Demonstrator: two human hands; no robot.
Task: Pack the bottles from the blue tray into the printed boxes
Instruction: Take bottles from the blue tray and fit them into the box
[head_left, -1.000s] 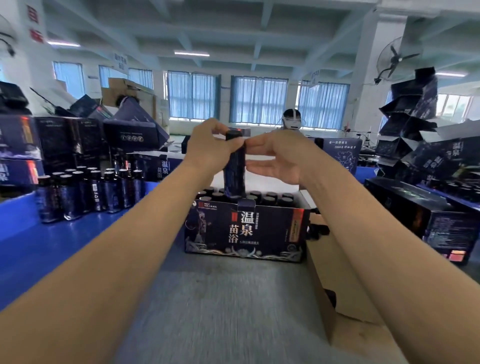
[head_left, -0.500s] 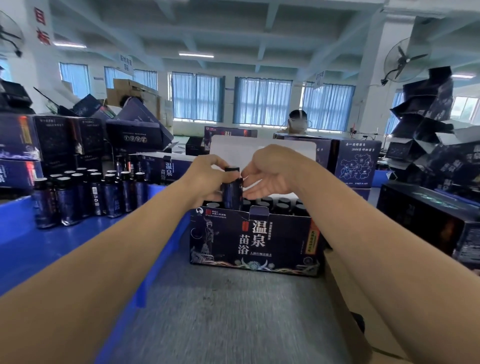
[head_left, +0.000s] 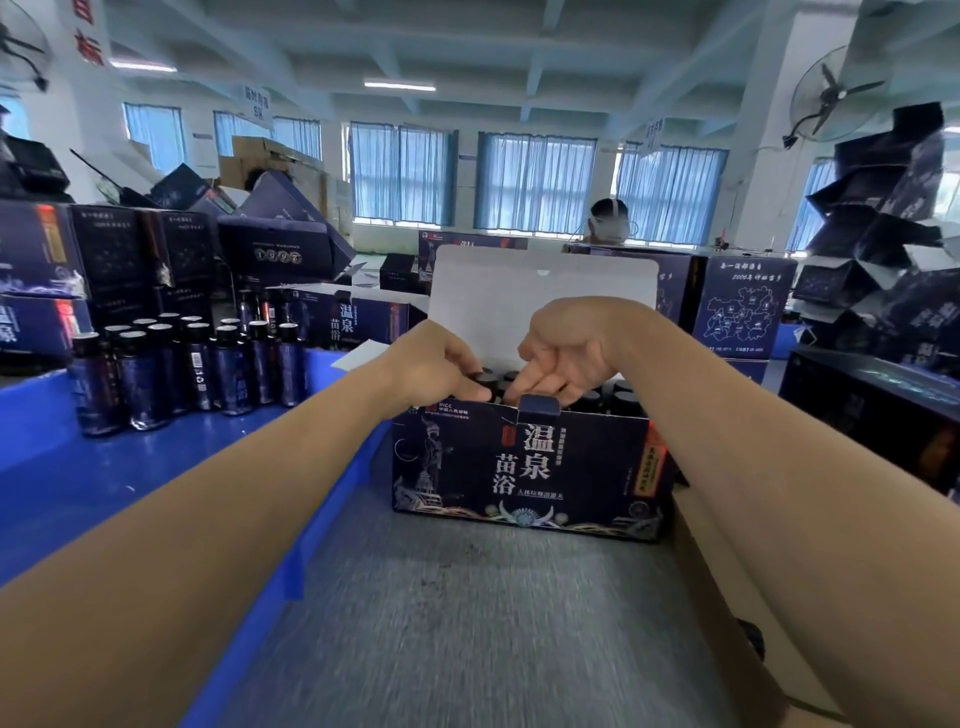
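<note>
**One bottle sunk to its cap in the box**

Half a second ago the bottle (head_left: 480, 387) stood half out of the box (head_left: 524, 467). Now only its round black cap shows above the front wall, left of the middle. The left hand (head_left: 436, 364) has come down with it and grips that cap with curled fingers. The right hand (head_left: 566, 353) lies just beside it, fingers nearly straight, holding nothing; whether they touch the cap is hard to tell. The hands hide most caps inside. The cardboard box is dark, glossy and printed, and its white lid (head_left: 540, 296) stands upright. Other bottles (head_left: 192, 369) stand on the smooth blue tray (head_left: 104, 478), left of the grey, rough-looking surface (head_left: 467, 623).
</note>
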